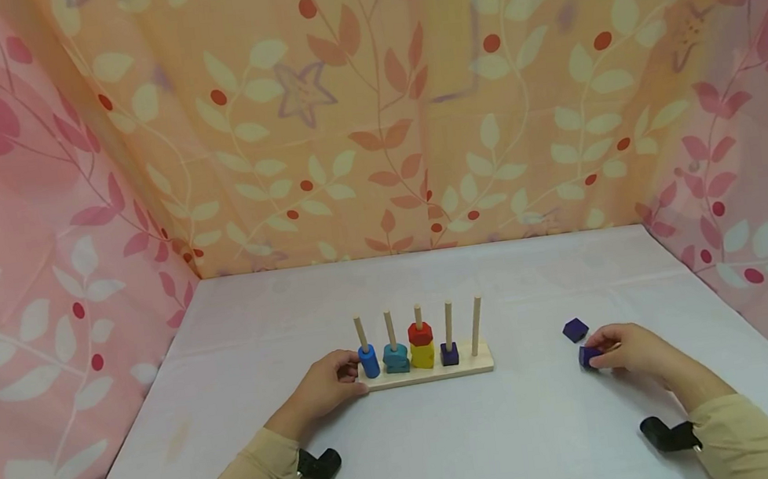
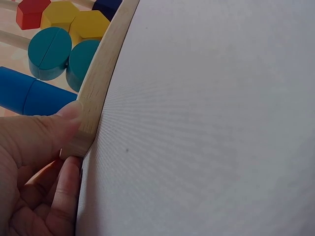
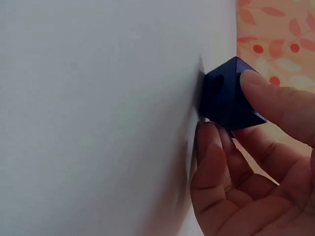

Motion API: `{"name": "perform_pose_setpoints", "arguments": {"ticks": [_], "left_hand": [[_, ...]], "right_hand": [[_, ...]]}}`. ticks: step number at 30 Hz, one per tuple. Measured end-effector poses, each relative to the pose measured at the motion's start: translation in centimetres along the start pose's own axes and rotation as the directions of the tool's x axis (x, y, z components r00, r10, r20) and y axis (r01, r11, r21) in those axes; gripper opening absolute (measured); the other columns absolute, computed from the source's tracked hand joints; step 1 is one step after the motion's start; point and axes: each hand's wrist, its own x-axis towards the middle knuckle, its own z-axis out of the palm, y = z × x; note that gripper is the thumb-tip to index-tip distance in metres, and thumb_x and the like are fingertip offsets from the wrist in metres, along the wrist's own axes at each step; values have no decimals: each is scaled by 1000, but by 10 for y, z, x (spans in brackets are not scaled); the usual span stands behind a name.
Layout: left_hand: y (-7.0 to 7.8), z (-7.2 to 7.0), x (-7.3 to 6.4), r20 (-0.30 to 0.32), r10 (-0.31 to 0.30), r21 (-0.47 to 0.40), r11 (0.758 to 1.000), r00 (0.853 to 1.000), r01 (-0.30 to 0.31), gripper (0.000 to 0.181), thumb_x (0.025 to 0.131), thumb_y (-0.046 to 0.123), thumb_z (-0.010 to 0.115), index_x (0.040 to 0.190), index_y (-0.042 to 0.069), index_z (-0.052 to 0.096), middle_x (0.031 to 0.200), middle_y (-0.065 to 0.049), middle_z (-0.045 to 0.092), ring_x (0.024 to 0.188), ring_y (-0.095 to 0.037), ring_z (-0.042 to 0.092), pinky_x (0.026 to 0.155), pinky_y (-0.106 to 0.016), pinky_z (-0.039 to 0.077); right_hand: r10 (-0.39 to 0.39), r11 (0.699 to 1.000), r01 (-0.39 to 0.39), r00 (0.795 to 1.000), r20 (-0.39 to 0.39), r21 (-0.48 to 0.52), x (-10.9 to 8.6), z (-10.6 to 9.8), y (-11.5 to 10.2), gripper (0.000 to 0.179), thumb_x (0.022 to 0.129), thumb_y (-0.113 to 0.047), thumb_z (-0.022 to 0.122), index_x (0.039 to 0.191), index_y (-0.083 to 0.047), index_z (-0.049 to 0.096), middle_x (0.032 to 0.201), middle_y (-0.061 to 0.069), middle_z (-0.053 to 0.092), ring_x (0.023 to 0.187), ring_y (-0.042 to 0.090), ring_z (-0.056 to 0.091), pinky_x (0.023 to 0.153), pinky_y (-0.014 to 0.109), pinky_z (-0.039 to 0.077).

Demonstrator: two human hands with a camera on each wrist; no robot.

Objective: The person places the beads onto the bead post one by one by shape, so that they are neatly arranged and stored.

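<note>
My left hand point(image 1: 325, 384) grips the left end of a wooden peg stacker's base point(image 1: 435, 375). In the left wrist view its thumb point(image 2: 71, 112) presses on the base edge, beside the blue cylinders point(image 2: 42, 96). Teal beads point(image 1: 395, 359), a red bead point(image 1: 420, 334) over yellow ones point(image 1: 423, 357), and a dark purple bead point(image 1: 449, 355) sit on further pegs; the rightmost peg point(image 1: 477, 326) is bare. Far to the right, my right hand point(image 1: 632, 353) pinches a dark purple block point(image 3: 224, 96) between thumb and fingers, close over the table. One hole shows in its face.
Another dark purple block point(image 1: 575, 330) lies on the white table point(image 1: 450, 445) just behind the right hand. Floral cloth point(image 1: 370, 115) walls the table at the back and both sides. Black wrist-worn pieces point(image 1: 320, 465) stick out at both sleeves.
</note>
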Motion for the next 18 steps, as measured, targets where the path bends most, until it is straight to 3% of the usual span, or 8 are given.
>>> {"name": "perform_pose_setpoints", "arguments": {"ticks": [5,10,18], "left_hand": [[2,0,0,0,3,5,1000,1000,-3,41,72,17,78,108,10,61,91,2,57,84,-12,52,76,-28,45],[1,0,-1,3,4,0,1000,1000,-4,40,72,17,78,108,11,61,91,3,56,85,-12,52,76,-27,45],[-2,0,0,-1,5,-1,1000,1000,-5,39,72,18,78,106,12,60,92,3,56,86,-12,53,76,-26,46]], "right_hand": [[-13,1000,13,1000,0,-12,-5,2,-6,30,76,-14,73,99,-1,59,89,8,54,78,20,49,61,31,45],[-89,996,88,996,-14,-8,-10,1,-19,34,75,-19,74,100,-4,57,96,11,56,84,21,52,65,31,46],[-226,974,227,972,-58,5,-12,-7,-69,36,78,-21,72,106,-3,55,97,11,61,88,22,57,71,30,49]]}}
